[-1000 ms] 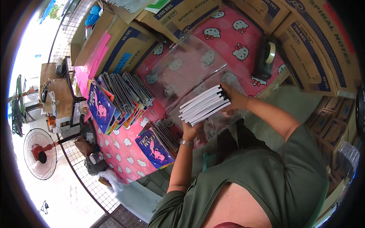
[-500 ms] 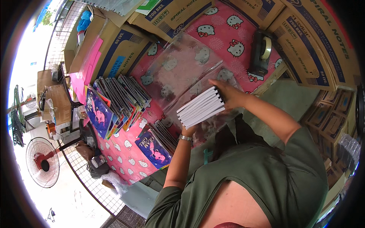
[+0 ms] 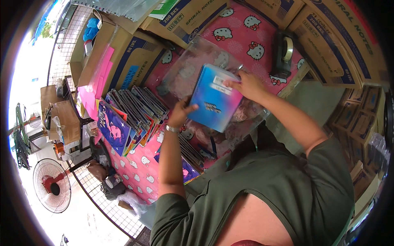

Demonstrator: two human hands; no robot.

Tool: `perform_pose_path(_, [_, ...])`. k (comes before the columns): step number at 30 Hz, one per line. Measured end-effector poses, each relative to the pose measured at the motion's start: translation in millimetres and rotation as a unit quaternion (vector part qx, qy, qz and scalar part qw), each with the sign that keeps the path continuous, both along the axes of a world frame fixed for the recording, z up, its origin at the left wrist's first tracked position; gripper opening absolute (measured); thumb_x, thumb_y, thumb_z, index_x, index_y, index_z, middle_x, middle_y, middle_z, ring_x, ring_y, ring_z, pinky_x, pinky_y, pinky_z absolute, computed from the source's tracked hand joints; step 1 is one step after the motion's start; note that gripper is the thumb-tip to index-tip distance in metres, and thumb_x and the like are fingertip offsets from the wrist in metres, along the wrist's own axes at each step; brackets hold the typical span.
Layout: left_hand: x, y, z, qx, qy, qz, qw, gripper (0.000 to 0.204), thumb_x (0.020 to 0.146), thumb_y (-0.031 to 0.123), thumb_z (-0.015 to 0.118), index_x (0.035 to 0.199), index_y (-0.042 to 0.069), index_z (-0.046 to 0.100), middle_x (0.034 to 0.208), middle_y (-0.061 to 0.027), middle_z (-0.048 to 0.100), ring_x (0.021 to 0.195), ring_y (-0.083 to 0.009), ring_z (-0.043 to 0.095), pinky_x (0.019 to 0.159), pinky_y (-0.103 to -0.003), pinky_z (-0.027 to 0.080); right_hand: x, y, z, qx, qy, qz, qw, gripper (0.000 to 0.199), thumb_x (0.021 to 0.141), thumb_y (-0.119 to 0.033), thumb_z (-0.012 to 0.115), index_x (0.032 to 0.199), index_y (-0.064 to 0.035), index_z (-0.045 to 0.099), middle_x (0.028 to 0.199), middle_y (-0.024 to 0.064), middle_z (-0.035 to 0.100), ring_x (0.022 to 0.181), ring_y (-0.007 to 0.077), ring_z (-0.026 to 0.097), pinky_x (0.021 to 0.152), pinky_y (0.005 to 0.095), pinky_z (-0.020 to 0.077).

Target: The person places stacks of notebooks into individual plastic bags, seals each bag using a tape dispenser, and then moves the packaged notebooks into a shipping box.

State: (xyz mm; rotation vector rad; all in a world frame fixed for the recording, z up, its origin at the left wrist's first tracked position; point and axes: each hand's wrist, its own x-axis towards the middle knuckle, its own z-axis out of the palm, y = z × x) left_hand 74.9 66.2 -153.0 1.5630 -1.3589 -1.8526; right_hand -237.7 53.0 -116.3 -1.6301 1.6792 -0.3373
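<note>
A stack of spiral notebooks (image 3: 216,98) with a blue and pink cover on top is held over a clear plastic bag (image 3: 191,59). My left hand (image 3: 180,115) grips its left edge, the thumb laid over the cover and the other fingers partly hidden. At the upper right edge, my right hand (image 3: 248,86) clasps the stack, with fingertips near a white label. The bag lies on the pink cartoon-print table cover (image 3: 255,30). Left of my left hand stand rows of spiral notebooks (image 3: 135,110). Another notebook pile (image 3: 189,158) is partly covered by my left forearm.
A black tape dispenser (image 3: 282,55) sits at the table's right side. Cardboard boxes (image 3: 184,22) line the far edge, and more boxes (image 3: 328,53) stand to the right. Pink sheets (image 3: 100,84) stick out by the left box. A fan (image 3: 52,185) is at far left.
The stack has turned from its edges showing to its blue and pink cover facing up. My left hand has moved up and left along it; my right hand now rests over the cover's edge.
</note>
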Motion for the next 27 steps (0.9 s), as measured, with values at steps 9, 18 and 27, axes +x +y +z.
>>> perform_pose_path(9, [17.1,-61.2,-73.4,0.121,-0.040,-0.010,0.992,0.055,0.084,0.028,0.073,0.125,-0.005,0.056,0.115,-0.0104,0.064,0.102,-0.0171,0.058,0.093,-0.030,0.043,29.1,17.0,-108.9,-0.016,0.013,-0.175,0.984,0.073,0.080,-0.062,0.060,0.111,0.0039,0.059,0.106,0.0243,0.063,0.101,0.0382,0.061,0.086,0.0472,0.0477])
perform_pose_path(18, [11.1,-45.1,-59.6,-0.122,-0.151,0.064,0.979,0.055,0.084,0.030,0.071,0.122,-0.007,0.056,0.125,-0.0206,0.057,0.114,-0.0271,0.055,0.098,-0.036,0.041,36.4,135.5,-129.5,-0.219,-0.004,0.486,0.846,0.032,0.077,-0.033,0.068,0.098,-0.0088,0.067,0.098,0.0112,0.064,0.097,0.0295,0.061,0.083,0.0444,0.0472])
perform_pose_path(27, [-67.1,249.3,-90.0,-0.127,-0.564,0.141,0.803,0.049,0.078,0.033,0.073,0.109,0.001,0.053,0.108,-0.0226,0.048,0.102,-0.0414,0.048,0.089,-0.050,0.040,70.2,130.8,-132.5,-0.172,-0.020,0.484,0.858,0.014,0.074,-0.018,0.067,0.078,-0.0053,0.071,0.085,0.0141,0.069,0.089,0.0318,0.065,0.078,0.0438,0.0509])
